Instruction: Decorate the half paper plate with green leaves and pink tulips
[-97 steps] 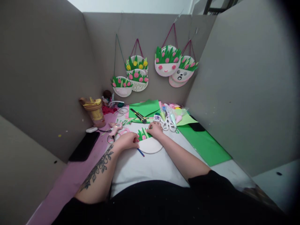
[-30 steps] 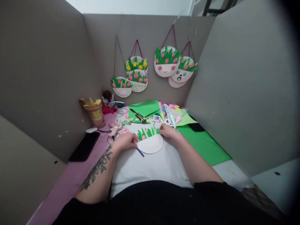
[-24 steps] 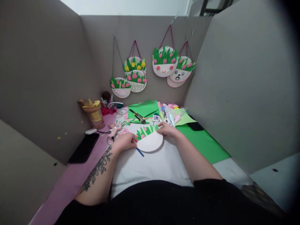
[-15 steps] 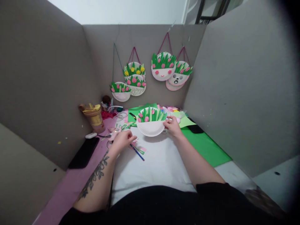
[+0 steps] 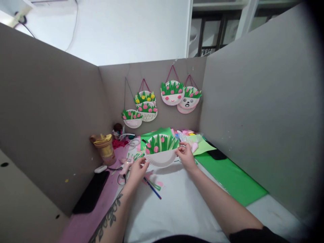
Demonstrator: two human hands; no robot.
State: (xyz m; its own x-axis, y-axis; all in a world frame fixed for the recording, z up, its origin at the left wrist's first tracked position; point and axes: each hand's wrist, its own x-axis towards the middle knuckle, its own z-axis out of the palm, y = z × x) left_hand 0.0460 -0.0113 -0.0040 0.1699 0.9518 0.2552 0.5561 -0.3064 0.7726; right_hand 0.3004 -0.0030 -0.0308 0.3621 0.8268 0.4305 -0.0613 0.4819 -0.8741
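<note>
Up off the table in front of me is a paper-plate basket (image 5: pixel 162 159), a half plate on a whole one, filled with green paper leaves and pink paper tulips. My right hand (image 5: pixel 186 156) pinches its right edge between thumb and fingers. At the lower left edge my left hand (image 5: pixel 138 170) has its thumb and fingertips closed against the rim; the exact contact is partly hidden. Beside that hand lies a pink glue gun (image 5: pixel 126 166). A blue pencil (image 5: pixel 153 188) rests below the plate, near green and pink paper scraps (image 5: pixel 159 185).
Several finished plate baskets (image 5: pixel 172 98) hang by cords on the grey back panel (image 5: pixel 108 87). A tumbler (image 5: pixel 105 148) and a black phone (image 5: pixel 91 192) stand at left. Green paper (image 5: pixel 233 182) covers the right side, with a dark phone-like object (image 5: pixel 215 153) above it.
My left hand has risen from beside the pencil to the plate basket's left edge. My right hand keeps its pinch. The head view has tilted upward.
</note>
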